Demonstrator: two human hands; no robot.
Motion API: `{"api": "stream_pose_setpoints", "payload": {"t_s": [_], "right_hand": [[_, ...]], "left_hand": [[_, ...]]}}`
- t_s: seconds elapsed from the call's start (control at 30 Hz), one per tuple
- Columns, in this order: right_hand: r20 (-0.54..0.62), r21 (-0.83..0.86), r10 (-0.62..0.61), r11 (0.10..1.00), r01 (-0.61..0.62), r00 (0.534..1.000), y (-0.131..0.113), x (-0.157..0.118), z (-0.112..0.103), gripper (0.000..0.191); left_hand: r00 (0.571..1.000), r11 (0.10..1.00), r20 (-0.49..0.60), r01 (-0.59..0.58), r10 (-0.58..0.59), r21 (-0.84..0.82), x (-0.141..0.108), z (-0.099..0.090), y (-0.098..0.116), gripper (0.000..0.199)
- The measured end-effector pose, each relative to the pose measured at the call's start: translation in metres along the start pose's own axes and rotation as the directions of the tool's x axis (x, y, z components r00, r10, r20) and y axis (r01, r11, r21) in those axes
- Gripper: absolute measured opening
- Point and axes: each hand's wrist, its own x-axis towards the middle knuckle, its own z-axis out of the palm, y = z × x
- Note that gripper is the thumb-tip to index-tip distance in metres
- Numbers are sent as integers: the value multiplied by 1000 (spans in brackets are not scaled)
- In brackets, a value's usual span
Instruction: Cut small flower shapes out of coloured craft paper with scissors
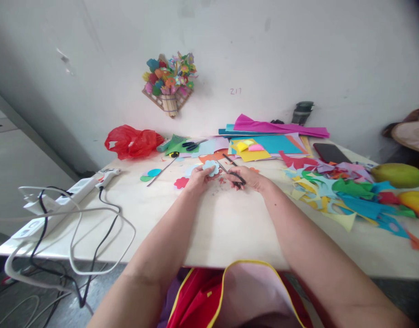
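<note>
Between the fingers of my left hand (197, 178) is a light blue paper flower (211, 168) with a scalloped edge. My right hand (248, 177) grips a pair of scissors (239, 180) with dark handles, and the blades point left toward the flower's edge. I cannot tell whether the blades touch the paper. A red paper flower (181, 183) lies on the table just left of my left hand. Small paper scraps are scattered beneath both hands. A dark pen-like stick (229, 159) lies just beyond the scissors.
Paper offcuts (339, 191) heap at the right, near a phone (331, 153) and yellow-green fruit (397, 175). Coloured sheets (267, 145), a second pair of scissors (193, 145) and a red plastic bag (132, 142) lie at the back. A power strip (59, 206) with loose cables occupies the left.
</note>
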Motion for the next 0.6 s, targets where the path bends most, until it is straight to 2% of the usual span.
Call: {"api": "stream_pose_setpoints", "payload": {"t_s": [0.6], "right_hand": [[16, -5, -13, 1000, 13, 1000, 3, 2, 0, 29]], "left_hand": [[997, 1000, 67, -25, 24, 7, -3, -1, 0, 17]]}}
